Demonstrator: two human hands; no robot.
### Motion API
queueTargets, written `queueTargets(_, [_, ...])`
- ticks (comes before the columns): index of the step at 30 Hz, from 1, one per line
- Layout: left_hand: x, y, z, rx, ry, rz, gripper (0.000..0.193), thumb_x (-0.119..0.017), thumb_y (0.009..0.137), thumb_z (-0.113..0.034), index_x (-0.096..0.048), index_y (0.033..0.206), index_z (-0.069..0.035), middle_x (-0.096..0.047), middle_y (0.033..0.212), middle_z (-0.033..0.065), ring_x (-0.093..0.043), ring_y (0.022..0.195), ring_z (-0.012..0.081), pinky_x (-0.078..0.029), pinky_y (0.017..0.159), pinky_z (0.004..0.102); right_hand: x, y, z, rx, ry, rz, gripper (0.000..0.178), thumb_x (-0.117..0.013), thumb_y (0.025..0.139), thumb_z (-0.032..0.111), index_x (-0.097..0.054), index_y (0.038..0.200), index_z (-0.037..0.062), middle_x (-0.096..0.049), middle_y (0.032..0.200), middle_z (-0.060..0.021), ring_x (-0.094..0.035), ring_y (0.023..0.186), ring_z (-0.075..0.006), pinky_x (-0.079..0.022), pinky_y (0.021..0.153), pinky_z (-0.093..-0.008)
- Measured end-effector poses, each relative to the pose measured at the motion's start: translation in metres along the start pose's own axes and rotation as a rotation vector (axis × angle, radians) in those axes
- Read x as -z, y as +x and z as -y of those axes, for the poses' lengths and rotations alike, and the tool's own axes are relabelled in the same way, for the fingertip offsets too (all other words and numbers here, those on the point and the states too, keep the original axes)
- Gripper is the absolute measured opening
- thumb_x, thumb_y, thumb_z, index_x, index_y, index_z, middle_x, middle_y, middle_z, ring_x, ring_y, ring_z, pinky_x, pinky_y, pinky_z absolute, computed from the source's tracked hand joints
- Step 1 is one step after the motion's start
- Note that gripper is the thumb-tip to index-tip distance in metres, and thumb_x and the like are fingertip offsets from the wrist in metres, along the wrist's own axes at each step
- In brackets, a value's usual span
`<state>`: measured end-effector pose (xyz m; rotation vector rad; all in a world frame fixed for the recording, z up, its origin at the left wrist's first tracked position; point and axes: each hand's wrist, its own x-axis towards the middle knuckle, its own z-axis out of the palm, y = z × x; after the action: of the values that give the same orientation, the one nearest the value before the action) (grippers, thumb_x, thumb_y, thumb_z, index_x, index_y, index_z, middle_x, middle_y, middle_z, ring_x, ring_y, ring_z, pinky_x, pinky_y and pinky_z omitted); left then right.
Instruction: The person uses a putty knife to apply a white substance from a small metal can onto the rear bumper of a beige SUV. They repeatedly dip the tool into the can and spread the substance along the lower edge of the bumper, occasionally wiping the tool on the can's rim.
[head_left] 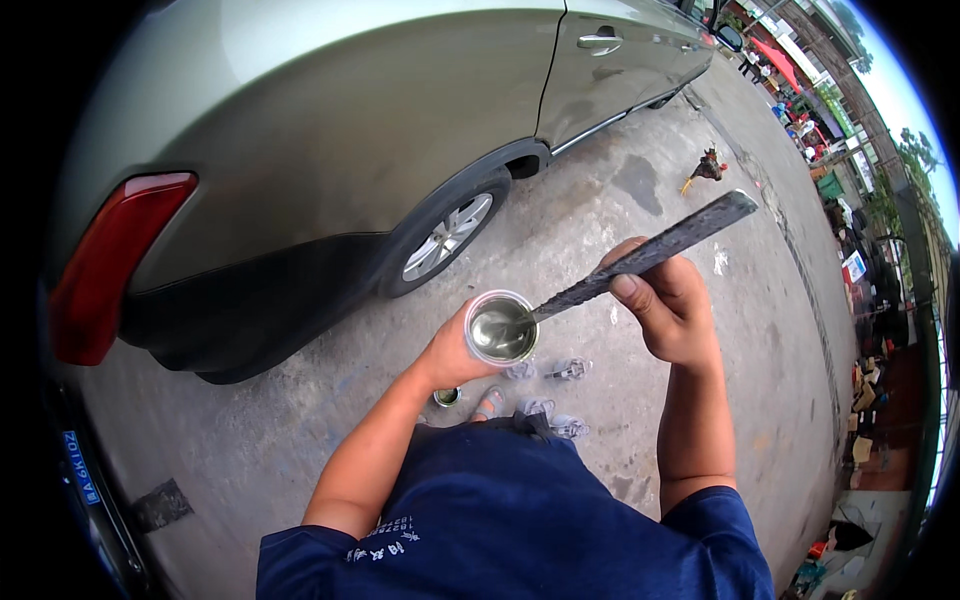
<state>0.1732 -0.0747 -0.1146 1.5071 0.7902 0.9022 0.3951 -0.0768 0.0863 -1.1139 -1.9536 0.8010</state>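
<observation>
My left hand point(452, 352) is wrapped round a clear plastic cup point(503, 328), whose open top faces up. Inside the cup is a shiny grey-green liquid, likely paint by its look, though I cannot be sure. My right hand point(672, 305) grips a long flat dark stick point(690, 228) with a rough, crusted surface, thumb on the near side. The stick slants down to the left, and its lower tip reaches into the cup at the right rim. Its upper end points up to the right, away from me.
A grey-green car point(330, 140) stands at the left, with its rear wheel point(448, 238) and red tail light point(120, 265). On the concrete, a small container point(447, 397) and several crumpled clear plastic pieces point(570, 370) lie near my feet. A rooster point(709, 165) is farther off. Stalls and people line the right.
</observation>
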Motion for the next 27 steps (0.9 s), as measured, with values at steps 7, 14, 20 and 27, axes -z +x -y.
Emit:
queueTargets(7, [0.012,-0.003,-0.005,0.05,0.001,0.069,0.08,-0.088,0.062,-0.017,-0.05,0.133,-0.005,-0.06,0.128,0.0089,-0.057,0.119,0.0199,-0.043,0.103,0.0349,-0.014,-0.002,0.004,0.325,0.073,0.212,0.011,-0.065,0.089,0.007,-0.062,0.097,-0.0009,-0.067,0.089,-0.0144,-0.064,0.083,-0.027,-0.051,0.074,-0.0379])
queueTargets(14, [0.006,0.007,-0.018,0.034,-0.02,0.141,0.08,-0.088,0.063,-0.017,-0.051,0.134,-0.007,-0.06,0.128,0.0082,-0.056,0.119,0.0197,-0.043,0.104,0.0347,-0.036,0.01,0.017,0.292,-0.071,0.205,0.008,-0.064,0.089,0.005,-0.063,0.094,-0.0007,-0.064,0.085,-0.0135,-0.063,0.08,-0.0292,-0.05,0.073,-0.0369])
queueTargets(20, [0.009,-0.005,-0.025,0.077,-0.023,0.103,0.08,-0.088,0.063,-0.019,-0.051,0.134,-0.007,-0.06,0.128,0.0084,-0.057,0.119,0.0205,-0.043,0.103,0.0347,-0.002,-0.006,-0.002,-0.052,0.042,0.003,0.011,-0.061,0.093,0.007,-0.06,0.098,-0.0034,-0.066,0.091,-0.0131,-0.062,0.081,-0.0217,-0.05,0.073,-0.0326])
queueTargets(27, [0.018,-0.005,-0.019,0.113,0.019,0.121,0.08,-0.088,0.063,-0.019,-0.052,0.133,-0.007,-0.06,0.127,0.0089,-0.056,0.12,0.0203,-0.043,0.103,0.0346,-0.003,-0.014,-0.002,0.216,0.112,0.104,0.015,-0.063,0.092,0.009,-0.06,0.101,-0.0031,-0.066,0.086,-0.0136,-0.064,0.08,-0.0229,-0.052,0.072,-0.0355])
